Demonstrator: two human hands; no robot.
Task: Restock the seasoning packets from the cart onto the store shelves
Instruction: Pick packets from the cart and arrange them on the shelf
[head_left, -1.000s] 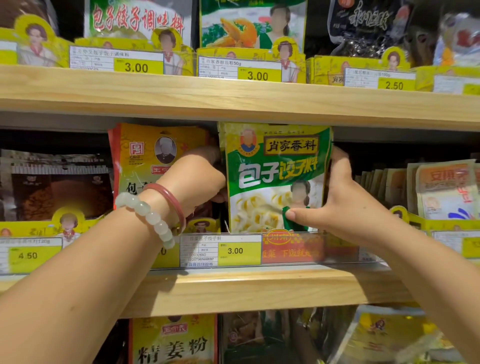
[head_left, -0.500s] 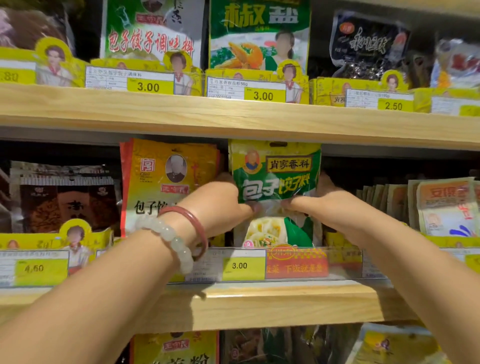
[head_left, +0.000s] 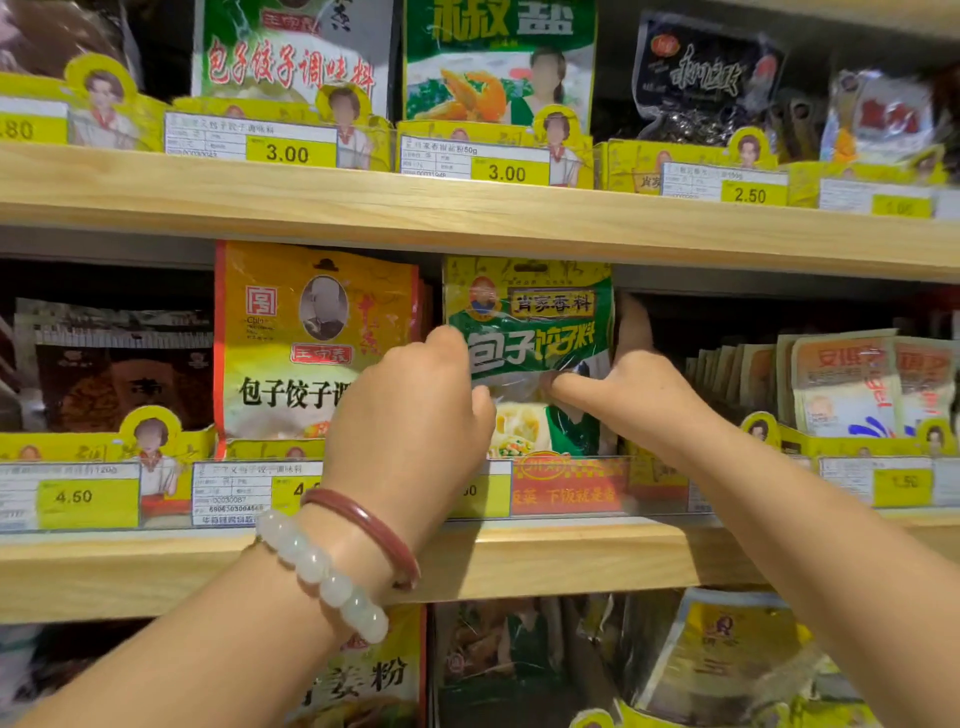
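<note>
head view: both hands are up at the middle shelf (head_left: 467, 566), working on a green packet (head_left: 530, 332) that stands upright in its slot behind the clear price rail (head_left: 566, 488), just right of an orange packet (head_left: 311, 343). the left hand (head_left: 410, 431) has its fingers curled onto the green packet's left edge, and the right hand (head_left: 628, 395) pinches the front film near the middle, one finger reaching up behind the right edge. the film is creased where they squeeze. both hands grip the same packet; neither is free. the cart is not in view.

the step in hand looks like seating this packet in its row, nearly finished for this item, since its bottom already sits behind the rail. the next move probably calls for pushing it back flush and straightening it so the face reads clean, then letting go without dragging the orange neighbour. the soft film may spring forward or lean once released.
</note>
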